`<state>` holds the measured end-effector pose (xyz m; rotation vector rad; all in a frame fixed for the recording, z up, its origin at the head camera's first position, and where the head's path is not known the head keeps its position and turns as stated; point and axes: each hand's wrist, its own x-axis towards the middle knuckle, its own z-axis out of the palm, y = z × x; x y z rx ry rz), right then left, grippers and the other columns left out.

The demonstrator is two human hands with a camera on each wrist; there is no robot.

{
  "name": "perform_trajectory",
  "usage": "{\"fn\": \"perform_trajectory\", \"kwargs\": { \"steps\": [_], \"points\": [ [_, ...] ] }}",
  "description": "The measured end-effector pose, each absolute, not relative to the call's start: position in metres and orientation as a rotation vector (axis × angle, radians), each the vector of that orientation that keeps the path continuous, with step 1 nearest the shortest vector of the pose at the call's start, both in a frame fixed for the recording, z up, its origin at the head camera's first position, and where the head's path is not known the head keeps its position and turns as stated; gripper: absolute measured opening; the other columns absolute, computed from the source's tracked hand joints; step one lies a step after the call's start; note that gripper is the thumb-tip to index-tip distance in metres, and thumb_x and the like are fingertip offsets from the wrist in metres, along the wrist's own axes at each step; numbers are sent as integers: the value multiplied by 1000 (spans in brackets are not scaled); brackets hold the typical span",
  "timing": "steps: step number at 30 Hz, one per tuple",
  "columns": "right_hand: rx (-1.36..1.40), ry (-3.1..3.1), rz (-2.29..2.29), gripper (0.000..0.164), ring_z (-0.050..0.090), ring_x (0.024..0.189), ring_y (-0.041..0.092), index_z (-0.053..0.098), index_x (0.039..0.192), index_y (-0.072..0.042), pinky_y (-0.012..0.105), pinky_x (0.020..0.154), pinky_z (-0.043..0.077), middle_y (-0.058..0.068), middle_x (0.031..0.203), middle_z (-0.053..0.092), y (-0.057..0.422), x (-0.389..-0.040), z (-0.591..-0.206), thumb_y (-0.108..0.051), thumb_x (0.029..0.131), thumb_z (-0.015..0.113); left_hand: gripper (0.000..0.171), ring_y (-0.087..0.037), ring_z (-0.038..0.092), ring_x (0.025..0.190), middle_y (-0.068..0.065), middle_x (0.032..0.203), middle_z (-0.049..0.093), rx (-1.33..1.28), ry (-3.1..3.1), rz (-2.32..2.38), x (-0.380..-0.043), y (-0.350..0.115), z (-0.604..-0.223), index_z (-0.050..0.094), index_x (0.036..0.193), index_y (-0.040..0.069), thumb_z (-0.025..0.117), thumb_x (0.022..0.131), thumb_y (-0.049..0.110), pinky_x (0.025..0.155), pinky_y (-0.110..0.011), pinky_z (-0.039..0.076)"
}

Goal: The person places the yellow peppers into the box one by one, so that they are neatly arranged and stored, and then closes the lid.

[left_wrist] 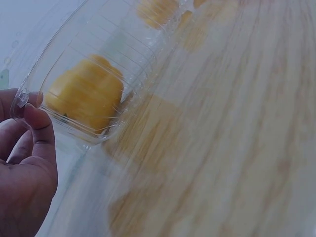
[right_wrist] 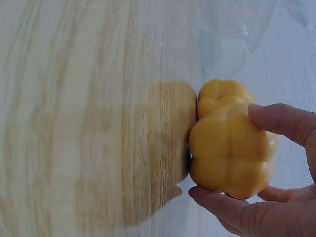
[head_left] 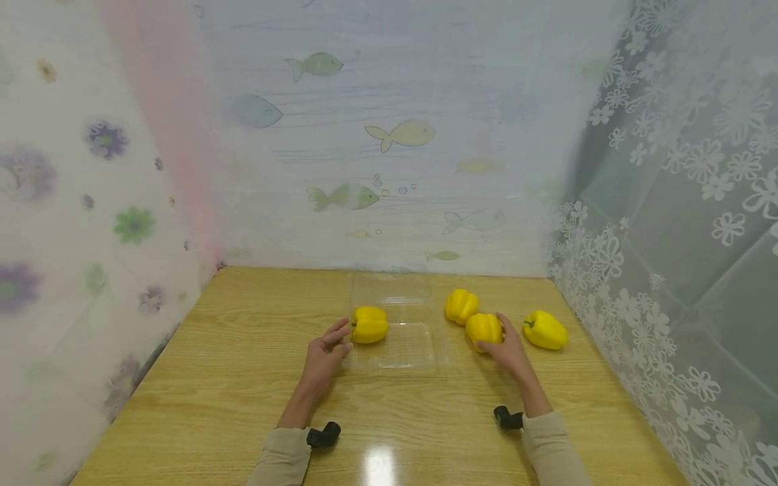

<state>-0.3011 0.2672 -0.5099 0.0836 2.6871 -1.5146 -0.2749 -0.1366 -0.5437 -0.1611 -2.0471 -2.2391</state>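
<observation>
An unlidded clear plastic clamshell container [head_left: 419, 345] lies on the table, its lid [head_left: 391, 289] folded back at the far side. One yellow bell pepper [head_left: 371, 325] lies on its side in the left part of the container. My left hand [head_left: 325, 358] is at the container's left edge; in the left wrist view, thumb and fingers pinch the rim near a corner. With thumb and fingers around it, my right hand [head_left: 509, 347] grips a second yellow bell pepper [right_wrist: 229, 150], right of the container. Behind that one sits another yellow bell pepper [head_left: 461, 306].
Farther right, a yellow bell pepper [head_left: 546, 330] lies on its side, beyond my right hand. The wooden table [head_left: 243, 324] ends at a fish-patterned curtain [head_left: 395, 135] behind, with flowered curtains on both sides. Each sleeve cuff has a black device [head_left: 324, 435] beside it.
</observation>
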Motion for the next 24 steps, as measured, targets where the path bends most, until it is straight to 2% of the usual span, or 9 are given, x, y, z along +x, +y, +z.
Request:
{"fn": "perform_trajectory", "kwargs": {
  "steps": [5,11,16,24],
  "points": [
    [96,2656,-1547,89,27,144,52,13,160,1,64,113,31,36,161,18,271,-300,-510,-16,95,70,36,-25,52,117,-14,154,48,-160,-2059,-2231,-275,-136,-545,63,130,-10,62,94,-8,85,-14,47],
    [68,2639,-1567,83,25,145,53,17,161,-5,64,113,32,35,161,17,274,-299,-509,-12,96,67,36,-29,49,119,-14,155,48,-157,-2064,-2235,-276,-136,-545,63,131,-9,62,95,-7,83,-13,47],
    [37,2638,-1582,81,24,145,53,18,162,-6,64,113,32,35,161,17,275,-299,-507,-11,97,66,35,-31,48,120,-13,155,48,-154,-2069,-2230,-277,-135,-545,64,131,-9,62,95,-6,82,-13,47],
    [36,2695,-1562,84,23,148,49,19,161,0,62,117,26,32,163,18,269,-299,-506,-26,98,69,37,-22,51,112,-12,155,47,-153,-2065,-2234,-277,-137,-545,62,132,-9,62,96,-7,82,-14,48]
  ]
}}
